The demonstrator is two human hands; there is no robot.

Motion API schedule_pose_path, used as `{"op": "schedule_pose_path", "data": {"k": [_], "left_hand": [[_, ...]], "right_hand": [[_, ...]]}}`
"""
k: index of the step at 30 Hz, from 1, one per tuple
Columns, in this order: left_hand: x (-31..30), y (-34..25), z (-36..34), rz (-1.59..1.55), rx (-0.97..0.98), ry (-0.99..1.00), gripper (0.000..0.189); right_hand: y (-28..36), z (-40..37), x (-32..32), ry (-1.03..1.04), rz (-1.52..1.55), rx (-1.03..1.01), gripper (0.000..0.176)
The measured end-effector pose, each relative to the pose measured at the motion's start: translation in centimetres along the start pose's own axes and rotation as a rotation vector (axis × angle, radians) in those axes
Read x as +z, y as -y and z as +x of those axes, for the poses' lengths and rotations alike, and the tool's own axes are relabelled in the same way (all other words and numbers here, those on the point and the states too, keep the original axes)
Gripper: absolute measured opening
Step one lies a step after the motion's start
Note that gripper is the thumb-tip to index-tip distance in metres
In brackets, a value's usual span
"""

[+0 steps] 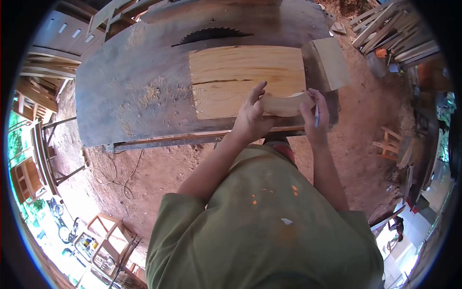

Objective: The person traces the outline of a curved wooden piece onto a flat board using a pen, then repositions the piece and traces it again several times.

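A curved wooden piece (285,106) is held level between my hands, over the near edge of a wooden board (250,65). My left hand (252,117) grips its left end, one digit pointing up and away. At the other end, my right hand (317,115) pinches the wood and also has a slim pale pen (316,119) between its fingers. Faint curved lines mark the near left part of the board, and a dark crack runs across its middle. The undersides of both grips are hidden.
A toothed circular saw blade (211,34) rises through the saw table (139,72) beyond the board. Sawdust (151,91) lies to the left. Another wood piece (332,62) overhangs the right edge. Stacked planks (392,33) and chair frames (103,241) stand around.
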State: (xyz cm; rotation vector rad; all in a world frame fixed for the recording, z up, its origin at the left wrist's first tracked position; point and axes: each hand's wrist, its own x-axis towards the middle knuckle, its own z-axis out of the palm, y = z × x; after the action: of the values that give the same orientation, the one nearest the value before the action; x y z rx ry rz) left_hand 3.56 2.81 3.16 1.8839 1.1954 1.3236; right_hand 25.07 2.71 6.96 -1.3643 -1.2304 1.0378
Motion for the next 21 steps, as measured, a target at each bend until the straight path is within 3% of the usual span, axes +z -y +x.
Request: {"op": "schedule_pose_path", "data": {"k": [2, 4, 7, 9, 14, 18, 20, 21], "left_hand": [[-0.9, 0.9, -0.3, -0.008, -0.026, 0.063, 0.063], [-1.6, 1.3, -0.1, -0.018, -0.042, 0.124, 0.061], [-3.9, 1.8, 1.5, -0.140, -0.065, 0.138, 0.071], [-7.4, 1.4, 4.3, 0.053, -0.179, 0.258, 0.069], [-14.4, 2.2, 6.6, -0.060, -0.017, -0.052, 0.073], [-16.7, 6.4, 3.8, 0.005, -0.015, -0.039, 0.072], [-17.1, 8.8, 1.6, 0.085, -0.256, 0.063, 0.067], [-17.2, 7.9, 0.9, 0.022, -0.423, 0.069, 0.060]], "right_hand": [[0.1, -0.1, 0.8, -0.009, -0.125, 0.015, 0.041], [0.3, 0.0, 1.3, -0.129, -0.033, 0.187, 0.037], [2.6, 0.7, 3.0, -0.171, -0.307, 0.047, 0.033], [4.7, 2.6, 5.0, -0.159, -0.264, -0.014, 0.033], [8.2, 5.3, 10.7, -0.027, -0.125, -0.125, 0.035], [5.0, 5.8, 14.1, 0.096, -0.098, -0.149, 0.037], [2.2, 5.5, 15.2, 0.211, -0.343, -0.096, 0.039], [2.0, 5.1, 15.5, 0.195, -0.310, -0.087, 0.041]]}}
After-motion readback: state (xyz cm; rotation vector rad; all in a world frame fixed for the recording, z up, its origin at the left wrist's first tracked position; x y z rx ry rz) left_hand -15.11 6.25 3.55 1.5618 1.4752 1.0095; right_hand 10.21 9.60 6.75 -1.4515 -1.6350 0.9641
